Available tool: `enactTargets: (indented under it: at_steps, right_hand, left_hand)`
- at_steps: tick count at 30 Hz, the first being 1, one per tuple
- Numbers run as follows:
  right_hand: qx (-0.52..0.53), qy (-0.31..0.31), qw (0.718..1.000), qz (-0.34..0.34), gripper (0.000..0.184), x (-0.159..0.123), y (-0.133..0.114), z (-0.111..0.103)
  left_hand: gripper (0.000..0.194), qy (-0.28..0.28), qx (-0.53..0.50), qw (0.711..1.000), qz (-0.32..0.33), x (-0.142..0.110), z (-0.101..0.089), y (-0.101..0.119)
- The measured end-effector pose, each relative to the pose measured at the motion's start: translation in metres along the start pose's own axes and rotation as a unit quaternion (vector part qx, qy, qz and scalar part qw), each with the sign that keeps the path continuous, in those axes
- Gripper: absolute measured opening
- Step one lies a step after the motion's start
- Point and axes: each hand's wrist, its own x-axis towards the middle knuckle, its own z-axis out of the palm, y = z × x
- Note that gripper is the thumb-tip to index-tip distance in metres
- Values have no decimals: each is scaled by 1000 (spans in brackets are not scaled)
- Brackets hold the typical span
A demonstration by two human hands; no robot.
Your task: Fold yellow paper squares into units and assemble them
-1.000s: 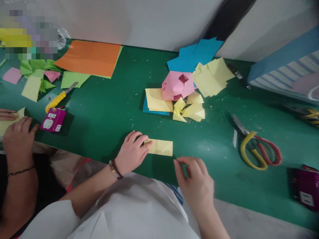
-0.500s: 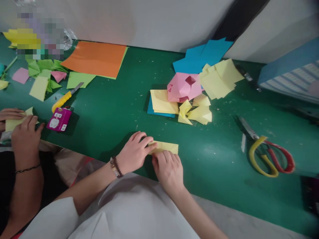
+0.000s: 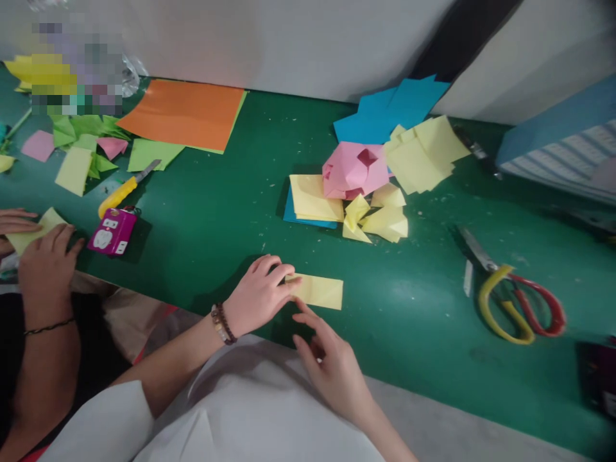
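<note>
A folded strip of pale yellow paper [image 3: 320, 292] lies flat near the front edge of the green table. My left hand [image 3: 262, 289], with a beaded bracelet at its wrist, holds the strip's left end down with its thumb and fingers. Just below the paper is my right hand [image 3: 327, 359], its fingers apart and nothing in them. Its index fingertip is close to the strip's lower edge; whether it touches I cannot tell. Beyond the strip sit folded yellow paper pieces [image 3: 385, 221], a stack of yellow squares [image 3: 312, 197] on blue ones, and a pink folded-paper shape [image 3: 353, 170].
Red-and-yellow-handled scissors [image 3: 500, 289] lie on the right. Yellow sheets [image 3: 423, 154], blue sheets [image 3: 385, 112] and a light-blue box [image 3: 568, 141] stand behind. Leftward are orange paper [image 3: 185, 115], a yellow cutter knife [image 3: 120, 196], a purple box [image 3: 113, 232] and another person's hands [image 3: 45, 263] folding paper.
My right hand came from the right onto the strip, then drew back below it with its fingers spreading. My left hand stayed on the strip's left end.
</note>
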Motion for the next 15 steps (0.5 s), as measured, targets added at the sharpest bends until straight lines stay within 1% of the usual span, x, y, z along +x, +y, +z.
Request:
enactTargets:
  at_steps: [1, 3, 6, 11, 15]
  right_hand:
    - [12, -15, 1000, 12, 24, -3, 1, 0]
    - [18, -17, 999, 26, 28, -6, 2, -1]
    - [15, 16, 998, 52, 33, -11, 4, -5]
    - [17, 72, 991, 109, 37, -21, 10, -18]
    - [22, 102, 983, 149, 40, -32, 20, -25]
  left_hand:
    - [27, 1, 2, 1000, 0, 0, 0, 0]
    - [27, 3, 6, 1000, 0, 0, 1, 0]
    - [28, 9, 7, 1000, 0, -1, 3, 0]
    - [26, 16, 18, 1000, 7, -2, 3, 0]
    - [29, 20, 21, 1000, 11, -2, 2, 0]
